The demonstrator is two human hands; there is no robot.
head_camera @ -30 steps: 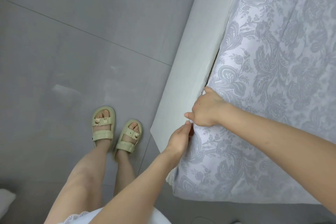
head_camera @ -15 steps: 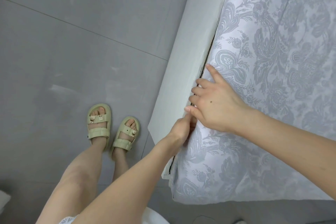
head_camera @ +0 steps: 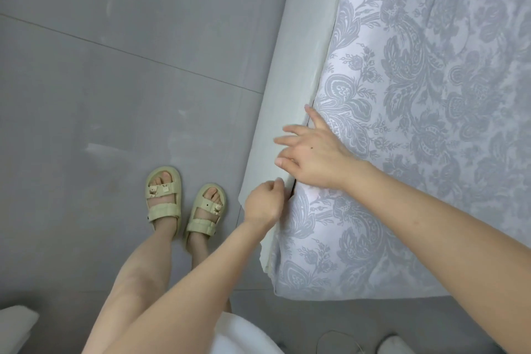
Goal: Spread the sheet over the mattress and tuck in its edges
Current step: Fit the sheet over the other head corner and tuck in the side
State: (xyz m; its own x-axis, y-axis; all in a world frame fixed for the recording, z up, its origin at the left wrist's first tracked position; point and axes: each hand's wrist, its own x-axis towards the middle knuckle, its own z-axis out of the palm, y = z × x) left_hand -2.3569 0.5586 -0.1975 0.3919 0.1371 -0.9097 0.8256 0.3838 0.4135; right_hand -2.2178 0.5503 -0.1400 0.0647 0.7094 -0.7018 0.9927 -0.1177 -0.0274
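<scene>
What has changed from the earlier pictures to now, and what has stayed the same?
The right hand has uncurled from the sheet edge and spread its fingers, moving out over the frame. The left hand stays curled at the gap beside the sheet; the sheet lies as before.

There was one floral sheet (head_camera: 416,123) and one pale bed-frame panel (head_camera: 293,80). Two hands showed: one left hand (head_camera: 264,204) and one right hand (head_camera: 313,152). There were two pale-green sandals, a left sandal (head_camera: 163,195) and a right sandal (head_camera: 207,210). One diagonal grout line (head_camera: 129,53) crossed the grey floor tiles (head_camera: 86,123). One white object (head_camera: 14,325) lay at lower left.
</scene>
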